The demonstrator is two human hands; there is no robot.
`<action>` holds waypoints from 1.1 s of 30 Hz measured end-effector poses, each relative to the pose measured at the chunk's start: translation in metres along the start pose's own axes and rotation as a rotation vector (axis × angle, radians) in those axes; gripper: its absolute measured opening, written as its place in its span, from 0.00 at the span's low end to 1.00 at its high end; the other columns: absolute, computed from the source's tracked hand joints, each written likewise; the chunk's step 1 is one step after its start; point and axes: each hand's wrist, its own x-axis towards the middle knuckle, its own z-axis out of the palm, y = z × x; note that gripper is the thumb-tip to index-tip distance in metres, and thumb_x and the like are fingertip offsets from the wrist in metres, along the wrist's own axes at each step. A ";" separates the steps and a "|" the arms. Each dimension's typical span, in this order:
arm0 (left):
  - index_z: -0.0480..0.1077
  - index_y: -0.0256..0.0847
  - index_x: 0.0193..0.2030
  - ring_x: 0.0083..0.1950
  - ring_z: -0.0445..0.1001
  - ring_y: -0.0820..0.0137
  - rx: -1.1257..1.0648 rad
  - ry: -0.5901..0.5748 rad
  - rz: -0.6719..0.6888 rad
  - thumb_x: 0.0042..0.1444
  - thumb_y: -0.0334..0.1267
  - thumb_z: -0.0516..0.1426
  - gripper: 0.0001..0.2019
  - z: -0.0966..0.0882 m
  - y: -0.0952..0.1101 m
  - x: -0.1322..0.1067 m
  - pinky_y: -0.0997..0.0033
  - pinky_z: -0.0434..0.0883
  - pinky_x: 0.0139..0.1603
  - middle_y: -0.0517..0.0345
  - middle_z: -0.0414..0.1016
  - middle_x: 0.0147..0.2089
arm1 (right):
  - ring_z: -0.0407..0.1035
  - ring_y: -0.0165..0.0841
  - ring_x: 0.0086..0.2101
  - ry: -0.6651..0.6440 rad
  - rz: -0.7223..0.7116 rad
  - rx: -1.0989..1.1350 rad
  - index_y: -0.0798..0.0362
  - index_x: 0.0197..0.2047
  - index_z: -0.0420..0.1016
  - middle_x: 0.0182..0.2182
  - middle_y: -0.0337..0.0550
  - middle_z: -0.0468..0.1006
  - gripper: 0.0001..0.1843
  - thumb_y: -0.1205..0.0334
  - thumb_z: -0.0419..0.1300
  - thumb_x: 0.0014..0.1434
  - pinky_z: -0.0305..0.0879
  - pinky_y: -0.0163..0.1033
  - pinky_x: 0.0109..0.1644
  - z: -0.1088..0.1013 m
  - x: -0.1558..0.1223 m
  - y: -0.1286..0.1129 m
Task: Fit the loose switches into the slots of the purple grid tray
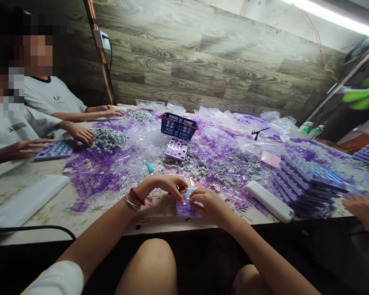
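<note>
A small purple plate (187, 212) with a grid of parts lies near the table's front edge. My left hand (169, 186), with red and pale bands at the wrist, bends over its upper left part. Thumb and finger are pinched together there, and whatever they hold is too small to make out. From the other side my right hand (209, 203) comes over the plate, its fingers bent and closed at the tips; anything between them is hidden. Right behind my hands is a spread of small white, grey and blue pieces (197, 166).
A lilac grid tray (176, 149) leans by a dark blue basket (178, 127). Clear and purple plastic pieces (95, 176) cover much of the table. To the right are a white bar (269, 201) and stacked purple trays (304, 184). At left, two people's hands (80, 133) work over pieces.
</note>
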 end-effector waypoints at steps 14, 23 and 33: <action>0.56 0.39 0.23 0.22 0.54 0.78 0.001 -0.002 -0.131 0.37 0.39 0.66 0.19 0.005 0.003 0.008 0.76 0.52 0.22 0.69 0.54 0.20 | 0.71 0.30 0.30 -0.034 0.055 0.139 0.53 0.28 0.79 0.28 0.41 0.76 0.12 0.78 0.58 0.52 0.65 0.33 0.36 -0.002 0.005 0.006; 0.55 0.39 0.21 0.23 0.53 0.78 -0.044 -0.001 -0.093 0.35 0.38 0.66 0.20 0.007 0.007 0.010 0.76 0.51 0.22 0.69 0.52 0.20 | 0.68 0.29 0.27 -0.126 0.098 0.136 0.54 0.22 0.78 0.24 0.40 0.76 0.15 0.82 0.57 0.46 0.60 0.32 0.33 -0.005 0.018 0.001; 0.64 0.37 0.25 0.26 0.56 0.77 0.007 0.036 -0.107 0.36 0.36 0.65 0.13 0.006 0.016 0.004 0.76 0.54 0.27 0.68 0.56 0.22 | 0.65 0.27 0.25 -0.211 0.122 0.114 0.56 0.21 0.79 0.23 0.40 0.76 0.15 0.81 0.56 0.46 0.58 0.31 0.32 -0.005 0.023 0.001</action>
